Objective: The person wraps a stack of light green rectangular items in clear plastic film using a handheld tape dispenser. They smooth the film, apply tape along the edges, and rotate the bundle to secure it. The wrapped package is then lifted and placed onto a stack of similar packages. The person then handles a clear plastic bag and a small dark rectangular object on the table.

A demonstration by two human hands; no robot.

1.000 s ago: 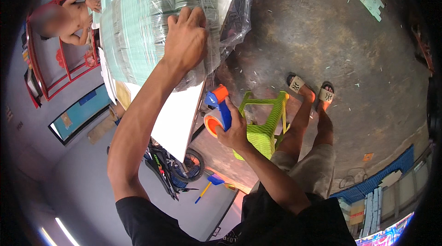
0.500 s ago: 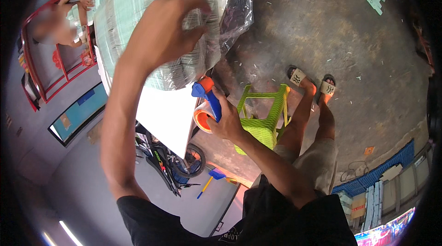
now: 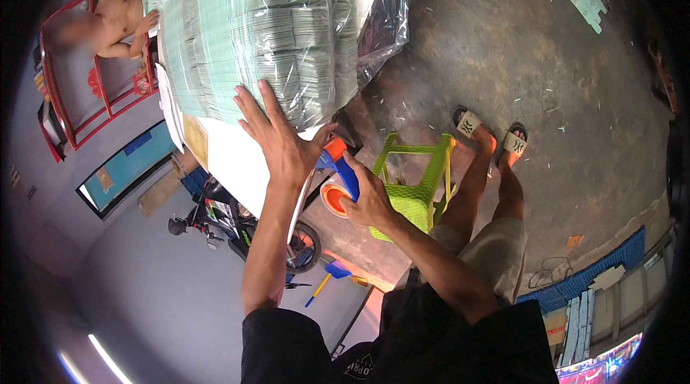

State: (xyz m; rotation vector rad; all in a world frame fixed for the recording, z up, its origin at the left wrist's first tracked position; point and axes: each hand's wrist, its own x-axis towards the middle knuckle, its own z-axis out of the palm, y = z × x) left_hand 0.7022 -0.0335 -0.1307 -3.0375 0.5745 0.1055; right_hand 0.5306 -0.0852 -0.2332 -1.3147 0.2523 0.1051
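A large bundle of stacked pale-green paper or card pieces [image 3: 251, 32], wrapped in clear plastic, lies on a white tabletop [image 3: 233, 161]. My left hand [image 3: 277, 143] is open, its fingers spread against the near side of the wrapped bundle. Its thumb points toward the head of a blue and orange tape dispenser [image 3: 348, 178]. My right hand [image 3: 371, 201] is closed around the dispenser's handle, beside the table's edge. The roll of tape [image 3: 334, 197] on it shows an orange core. Whether a strip of tape runs to the bundle I cannot tell.
A green plastic stool [image 3: 406, 201] stands right of the table edge. Another person [image 3: 118, 21] is at the far left by a red metal rack [image 3: 106, 100]. A motorbike [image 3: 230, 219] is parked beyond the table. Green sheets [image 3: 586, 2] lie on the floor.
My left hand has come down from over the bundle's top to its near side, with its fingers spreading. My right hand and the tape dispenser have shifted slightly right and nearer.
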